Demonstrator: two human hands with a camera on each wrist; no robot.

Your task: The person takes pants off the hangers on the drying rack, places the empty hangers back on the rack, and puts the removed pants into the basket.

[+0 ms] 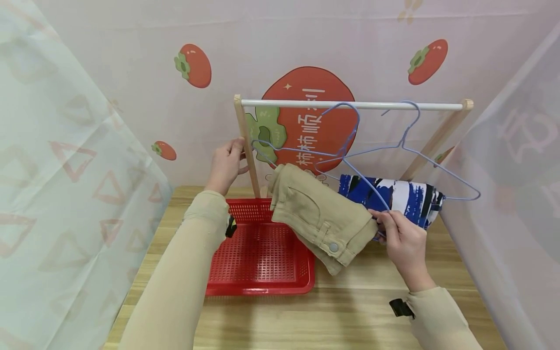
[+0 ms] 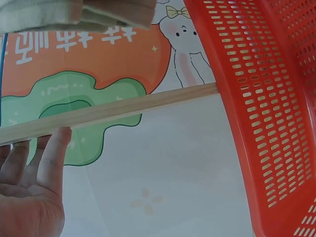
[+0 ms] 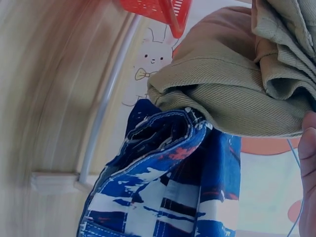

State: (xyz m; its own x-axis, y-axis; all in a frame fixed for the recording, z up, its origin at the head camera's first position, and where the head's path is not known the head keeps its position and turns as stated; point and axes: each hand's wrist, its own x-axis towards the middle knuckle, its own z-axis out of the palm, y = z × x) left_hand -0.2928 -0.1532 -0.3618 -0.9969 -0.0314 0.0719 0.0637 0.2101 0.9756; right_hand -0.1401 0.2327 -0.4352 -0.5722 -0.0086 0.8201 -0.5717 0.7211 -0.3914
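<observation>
A small clothes rack has a white rail (image 1: 284,103) and wooden posts. My left hand (image 1: 225,165) holds its left post (image 1: 248,150), with one fingertip on the near face and other fingers reaching behind. Khaki shorts (image 1: 319,214) hang folded over a blue wire hanger (image 1: 306,152), tilted down to the right. The hook of this hanger is at the rail; whether it bears on it I cannot tell. My right hand (image 1: 404,243) pinches the hanger's lower right corner beside the shorts' waistband. Behind, blue-and-white patterned shorts (image 3: 163,197) hang on a second blue hanger (image 1: 411,146) at the rail.
A red perforated basket (image 1: 262,290) sits on the wood-grain table (image 1: 280,321), under the rack's left side. The right post (image 1: 442,136) slants down behind the second hanger. Printed cloth walls (image 1: 109,43) enclose the back and both sides.
</observation>
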